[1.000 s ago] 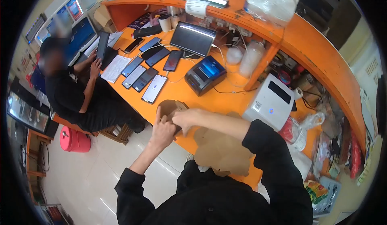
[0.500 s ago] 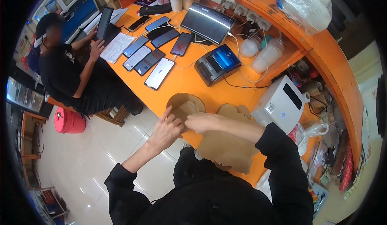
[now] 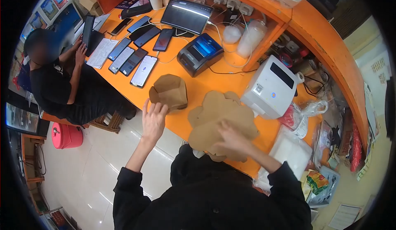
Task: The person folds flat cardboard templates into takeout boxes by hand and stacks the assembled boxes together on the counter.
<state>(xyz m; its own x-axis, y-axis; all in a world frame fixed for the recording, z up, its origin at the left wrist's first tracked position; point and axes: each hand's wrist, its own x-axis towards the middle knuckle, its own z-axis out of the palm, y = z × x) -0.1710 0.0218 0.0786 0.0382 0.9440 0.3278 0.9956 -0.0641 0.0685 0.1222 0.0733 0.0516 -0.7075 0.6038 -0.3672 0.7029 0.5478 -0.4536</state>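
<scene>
A folded brown cardboard food box (image 3: 169, 90) stands open-topped near the counter's front edge. My left hand (image 3: 153, 120) is at its near left side, fingers apart and some of them bent; whether they touch the box I cannot tell. To the right lies a flat brown cardboard box blank (image 3: 206, 110) with scalloped edges. Over its lower middle is my right hand (image 3: 232, 137), slightly blurred, fingers spread and nothing visible in them. Contact with the cardboard is unclear.
Several phones (image 3: 143, 71) lie on the orange counter (image 3: 206, 83) at left. A black printer (image 3: 200, 55), a tablet (image 3: 187, 16) and a white printer (image 3: 270, 88) stand behind. Plastic packs (image 3: 288, 149) lie at right. A seated person (image 3: 53, 75) holds a tablet.
My hands have parted: the left has moved left at the folded box, the right has left that box and come over the flat blank. The view has shifted to the right.
</scene>
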